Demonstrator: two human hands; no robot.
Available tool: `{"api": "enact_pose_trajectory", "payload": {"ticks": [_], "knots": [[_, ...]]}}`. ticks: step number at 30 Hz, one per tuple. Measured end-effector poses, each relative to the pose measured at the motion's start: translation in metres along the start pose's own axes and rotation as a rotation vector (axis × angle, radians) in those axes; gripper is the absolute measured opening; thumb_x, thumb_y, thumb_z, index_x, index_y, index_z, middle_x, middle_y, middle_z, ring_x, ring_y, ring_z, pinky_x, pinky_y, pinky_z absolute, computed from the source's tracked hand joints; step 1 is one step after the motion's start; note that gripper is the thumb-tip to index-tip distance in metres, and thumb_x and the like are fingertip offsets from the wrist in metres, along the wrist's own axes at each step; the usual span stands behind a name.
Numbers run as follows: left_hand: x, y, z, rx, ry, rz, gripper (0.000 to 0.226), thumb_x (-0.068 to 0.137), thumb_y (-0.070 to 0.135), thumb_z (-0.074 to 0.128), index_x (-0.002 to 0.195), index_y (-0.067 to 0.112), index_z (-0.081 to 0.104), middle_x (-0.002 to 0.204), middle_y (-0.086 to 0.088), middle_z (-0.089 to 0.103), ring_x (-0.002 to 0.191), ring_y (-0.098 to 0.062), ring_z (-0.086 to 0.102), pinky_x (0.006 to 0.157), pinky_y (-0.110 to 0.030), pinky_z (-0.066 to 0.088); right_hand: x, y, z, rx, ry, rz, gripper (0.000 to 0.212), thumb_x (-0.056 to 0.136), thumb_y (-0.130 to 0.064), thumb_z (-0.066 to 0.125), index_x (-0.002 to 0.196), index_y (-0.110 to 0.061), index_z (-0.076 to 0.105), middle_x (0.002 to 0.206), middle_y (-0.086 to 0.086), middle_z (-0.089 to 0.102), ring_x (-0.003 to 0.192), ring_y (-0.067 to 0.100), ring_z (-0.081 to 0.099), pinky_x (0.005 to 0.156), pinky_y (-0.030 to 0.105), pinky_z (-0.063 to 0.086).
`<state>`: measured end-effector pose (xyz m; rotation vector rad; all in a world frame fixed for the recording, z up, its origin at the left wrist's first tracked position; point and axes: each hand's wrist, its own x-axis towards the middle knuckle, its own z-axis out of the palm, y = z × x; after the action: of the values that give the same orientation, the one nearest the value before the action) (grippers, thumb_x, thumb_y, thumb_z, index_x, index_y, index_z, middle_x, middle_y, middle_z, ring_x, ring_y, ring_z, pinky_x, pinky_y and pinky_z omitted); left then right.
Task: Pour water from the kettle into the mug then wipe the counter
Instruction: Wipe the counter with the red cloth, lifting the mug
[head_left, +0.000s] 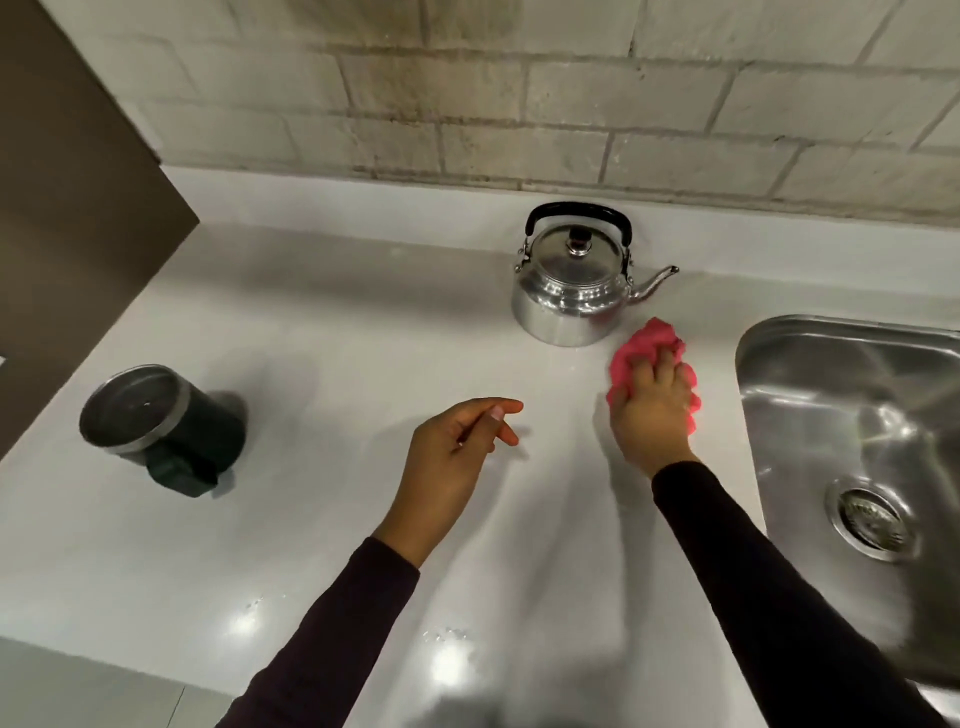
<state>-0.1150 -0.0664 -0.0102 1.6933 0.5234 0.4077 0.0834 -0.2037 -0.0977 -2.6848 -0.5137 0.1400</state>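
Observation:
A shiny steel kettle (571, 286) with a black handle stands upright at the back of the white counter (337, 364), its spout pointing right. A dark green mug (166, 426) with a steel inside stands at the left, handle toward me. My right hand (654, 410) presses a crumpled pink cloth (649, 348) flat on the counter, just right of and in front of the kettle. My left hand (457, 457) hovers over the middle of the counter, fingers loosely apart and holding nothing.
A steel sink (857, 415) with a round drain is set into the counter at the right, close to the cloth. A tiled wall (519, 104) runs along the back. A brown cabinet side (67, 182) rises at the left. Small water drops (447, 634) lie near the counter's front edge.

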Motion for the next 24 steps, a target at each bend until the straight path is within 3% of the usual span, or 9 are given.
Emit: {"api": "enact_pose_trajectory", "payload": {"ticks": [4, 9, 13, 18, 20, 23, 24], "knots": [[-0.015, -0.008, -0.042, 0.040, 0.121, 0.010, 0.028, 0.095, 0.022, 0.048, 0.091, 0.038, 0.071, 0.074, 0.016, 0.071, 0.073, 0.000, 0.060, 0.069, -0.009, 0.045, -0.066, -0.052, 0.024, -0.013, -0.071, -0.177, 0.056, 0.090, -0.027, 0.044, 0.142, -0.006, 0.038, 0.152, 0.028, 0.024, 0.136, 0.049, 0.024, 0.113, 0.055, 0.021], [-0.035, -0.020, -0.105, 0.060, 0.331, 0.045, 0.027, 0.095, 0.022, 0.048, 0.092, 0.037, 0.070, 0.076, 0.016, 0.071, 0.077, 0.002, 0.060, 0.074, -0.011, 0.047, -0.110, -0.115, 0.056, -0.060, -0.218, -0.369, 0.065, 0.090, -0.037, 0.048, 0.148, -0.015, 0.026, 0.158, 0.018, 0.014, 0.143, 0.042, 0.012, 0.118, 0.051, 0.011], [-0.052, -0.033, -0.160, 0.086, 0.454, 0.006, 0.028, 0.095, 0.020, 0.049, 0.089, 0.038, 0.070, 0.075, 0.017, 0.071, 0.074, 0.003, 0.060, 0.071, -0.010, 0.046, -0.118, -0.166, 0.076, -0.082, -0.293, -0.458, 0.065, 0.092, -0.039, 0.042, 0.149, -0.017, 0.019, 0.159, 0.014, 0.009, 0.145, 0.038, 0.006, 0.119, 0.051, 0.009], [-0.067, -0.054, -0.219, 0.040, 0.729, -0.095, 0.018, 0.090, 0.019, 0.055, 0.082, 0.030, 0.066, 0.084, 0.008, 0.068, 0.076, 0.006, 0.059, 0.068, -0.004, 0.041, -0.110, -0.222, 0.103, -0.032, -0.290, -0.560, 0.062, 0.093, -0.036, 0.042, 0.148, -0.017, 0.023, 0.159, 0.013, 0.011, 0.145, 0.037, 0.005, 0.118, 0.052, 0.009], [-0.065, -0.062, -0.232, 0.032, 0.725, -0.156, 0.013, 0.088, 0.020, 0.059, 0.086, 0.033, 0.059, 0.091, 0.011, 0.063, 0.081, 0.004, 0.057, 0.070, -0.008, 0.043, -0.105, -0.238, 0.111, 0.007, -0.287, -0.583, 0.059, 0.095, -0.036, 0.041, 0.148, -0.017, 0.025, 0.159, 0.013, 0.011, 0.146, 0.036, 0.005, 0.118, 0.052, 0.010], [-0.055, -0.073, -0.243, -0.074, 0.563, -0.385, 0.004, 0.087, 0.027, 0.061, 0.090, 0.027, 0.059, 0.092, 0.009, 0.064, 0.090, -0.010, 0.059, 0.083, -0.033, 0.047, -0.099, -0.254, 0.123, 0.120, -0.279, -0.606, 0.047, 0.098, -0.031, 0.041, 0.144, -0.021, 0.037, 0.160, 0.009, 0.014, 0.147, 0.028, 0.007, 0.119, 0.049, 0.010], [-0.051, -0.075, -0.242, -0.127, 0.496, -0.450, 0.004, 0.088, 0.029, 0.059, 0.087, 0.025, 0.061, 0.091, 0.008, 0.066, 0.090, -0.011, 0.060, 0.084, -0.036, 0.048, -0.096, -0.256, 0.125, 0.181, -0.278, -0.580, 0.042, 0.097, -0.029, 0.044, 0.138, -0.021, 0.046, 0.159, 0.009, 0.017, 0.147, 0.028, 0.010, 0.119, 0.047, 0.012]]}}
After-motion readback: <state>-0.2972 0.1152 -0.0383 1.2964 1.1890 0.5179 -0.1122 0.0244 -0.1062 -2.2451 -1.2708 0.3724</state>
